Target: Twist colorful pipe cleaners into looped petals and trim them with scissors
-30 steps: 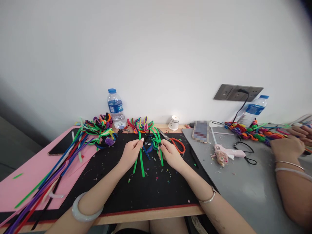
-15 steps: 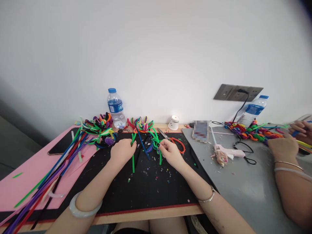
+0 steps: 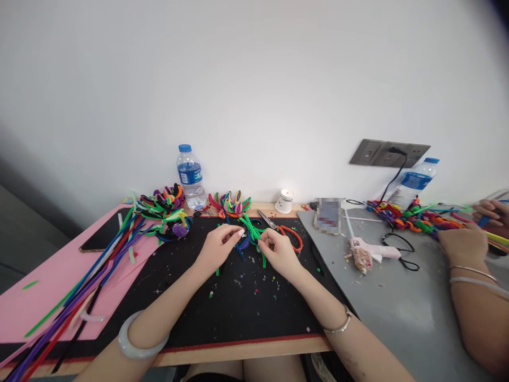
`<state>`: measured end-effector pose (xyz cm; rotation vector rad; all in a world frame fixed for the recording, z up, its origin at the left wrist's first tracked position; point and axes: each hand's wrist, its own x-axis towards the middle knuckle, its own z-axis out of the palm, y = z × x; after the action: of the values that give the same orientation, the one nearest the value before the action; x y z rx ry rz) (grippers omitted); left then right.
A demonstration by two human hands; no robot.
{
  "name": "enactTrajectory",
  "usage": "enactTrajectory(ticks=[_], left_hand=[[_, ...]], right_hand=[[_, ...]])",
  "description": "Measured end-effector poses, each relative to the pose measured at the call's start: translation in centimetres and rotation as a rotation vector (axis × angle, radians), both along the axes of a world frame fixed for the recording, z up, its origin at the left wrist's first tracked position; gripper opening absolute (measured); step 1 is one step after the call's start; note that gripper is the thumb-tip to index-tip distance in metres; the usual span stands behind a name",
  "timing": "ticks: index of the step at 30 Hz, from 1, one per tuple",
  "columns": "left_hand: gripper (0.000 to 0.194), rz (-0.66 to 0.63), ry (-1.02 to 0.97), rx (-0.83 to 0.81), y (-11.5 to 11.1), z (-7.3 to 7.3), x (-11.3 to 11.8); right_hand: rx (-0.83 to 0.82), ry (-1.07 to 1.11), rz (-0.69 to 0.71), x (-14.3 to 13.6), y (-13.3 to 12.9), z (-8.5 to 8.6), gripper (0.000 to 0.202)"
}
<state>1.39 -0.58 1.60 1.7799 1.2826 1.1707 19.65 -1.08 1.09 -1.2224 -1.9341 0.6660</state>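
Note:
A bundle of green pipe cleaners (image 3: pixel 251 229) with some purple and blue strands stands between my hands over the black mat. My right hand (image 3: pixel 280 252) is closed, thumb and fingertips pinching the bundle's right side. My left hand (image 3: pixel 218 248) is just left of the bundle, thumb and forefinger drawn together near it; what they hold, if anything, I cannot make out. A short green end (image 3: pixel 217 271) shows below the left hand. Behind sits a multicoloured pipe-cleaner piece (image 3: pixel 230 203). Orange-handled scissors (image 3: pixel 292 237) lie partly behind my right hand.
Loose pipe cleaners (image 3: pixel 85 284) and a phone (image 3: pixel 101 236) lie on pink sheets at left. A water bottle (image 3: pixel 191 180) and a paper cup (image 3: pixel 284 201) stand near the wall. A glue gun (image 3: pixel 376 248) lies on the grey table, beside a co-worker's hand (image 3: pixel 463 244). Scraps litter the mat.
My left hand has moved right, closer to the bundle, and the green strand upright in its fingers no longer shows there. My right hand stays at the bundle, nearly still.

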Motion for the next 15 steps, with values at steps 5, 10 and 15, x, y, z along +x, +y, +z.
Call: enactTrajectory(ticks=[5, 10, 15], left_hand=[[0.029, -0.167, -0.469, -0.36, -0.14, -0.73, 0.87], [0.025, -0.165, -0.534, -0.398, -0.28, -0.84, 0.91], [0.024, -0.194, -0.572, -0.418, -0.34, -0.78, 0.95]], right_hand=[[0.05, -0.106, 0.082, -0.23, -0.42, 0.33, 0.009], [0.075, -0.201, 0.102, -0.41, -0.51, 0.04, 0.011], [0.113, -0.19, 0.115, -0.54, -0.47, 0.08, 0.015]])
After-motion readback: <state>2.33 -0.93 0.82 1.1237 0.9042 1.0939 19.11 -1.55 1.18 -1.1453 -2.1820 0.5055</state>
